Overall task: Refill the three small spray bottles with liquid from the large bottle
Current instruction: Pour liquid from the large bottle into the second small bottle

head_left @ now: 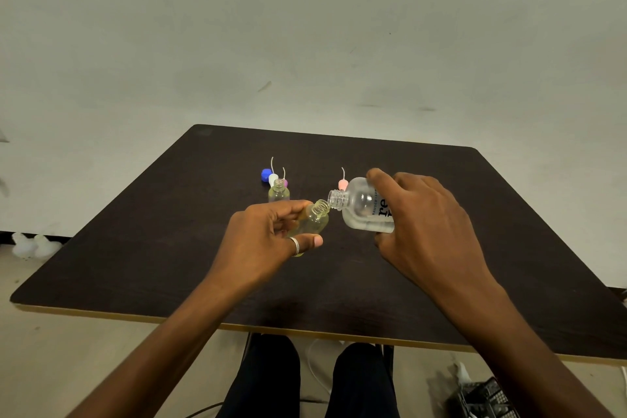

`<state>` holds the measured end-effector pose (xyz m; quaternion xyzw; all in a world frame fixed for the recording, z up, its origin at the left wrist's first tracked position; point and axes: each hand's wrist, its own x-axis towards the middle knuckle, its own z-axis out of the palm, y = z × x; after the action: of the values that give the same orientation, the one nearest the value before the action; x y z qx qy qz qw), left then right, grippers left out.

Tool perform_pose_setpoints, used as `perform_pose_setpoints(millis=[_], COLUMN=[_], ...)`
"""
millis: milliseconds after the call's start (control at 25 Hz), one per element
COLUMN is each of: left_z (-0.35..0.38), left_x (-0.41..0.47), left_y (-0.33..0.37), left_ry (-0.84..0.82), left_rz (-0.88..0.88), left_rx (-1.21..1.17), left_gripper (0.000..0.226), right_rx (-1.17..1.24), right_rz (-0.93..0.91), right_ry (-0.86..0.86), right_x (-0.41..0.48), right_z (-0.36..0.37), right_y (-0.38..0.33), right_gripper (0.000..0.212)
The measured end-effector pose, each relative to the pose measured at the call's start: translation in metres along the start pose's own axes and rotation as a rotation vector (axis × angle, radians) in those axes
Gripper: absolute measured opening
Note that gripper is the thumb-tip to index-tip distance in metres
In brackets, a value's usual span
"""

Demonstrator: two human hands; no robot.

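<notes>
My left hand (268, 237) holds a small clear spray bottle (314, 219), uncapped and tilted, with its threaded neck pointing up and right. My right hand (424, 227) grips the large clear bottle (364, 205), tipped on its side so its open mouth sits just above the small bottle's neck. A little clear liquid lies in the large bottle's lower side. A second small bottle (279, 193) stands upright and open just behind my left hand. A third small bottle is not visible.
On the dark table (169, 248), spray tops with thin dip tubes lie behind the bottles: a blue cap (266, 175), a white one (273, 178), a purple one (285, 182) and a pink one (343, 184). The table's front edge runs above my knees.
</notes>
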<state>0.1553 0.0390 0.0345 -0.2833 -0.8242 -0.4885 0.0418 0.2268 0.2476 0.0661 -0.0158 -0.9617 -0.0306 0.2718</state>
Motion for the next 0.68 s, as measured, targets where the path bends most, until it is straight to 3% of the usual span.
perform_pose_setpoints(millis=[680], left_z=[-0.0007], left_x=[-0.0007], left_y=[0.0015], left_ry=[-0.011], left_rz=[0.009], left_rx=[0.015], left_gripper=[0.054], right_rx=[-0.033], right_rz=[-0.001], right_ry=[0.015], right_x=[-0.0006], right_z=[-0.0003], right_y=[-0.0003], right_gripper=[0.076])
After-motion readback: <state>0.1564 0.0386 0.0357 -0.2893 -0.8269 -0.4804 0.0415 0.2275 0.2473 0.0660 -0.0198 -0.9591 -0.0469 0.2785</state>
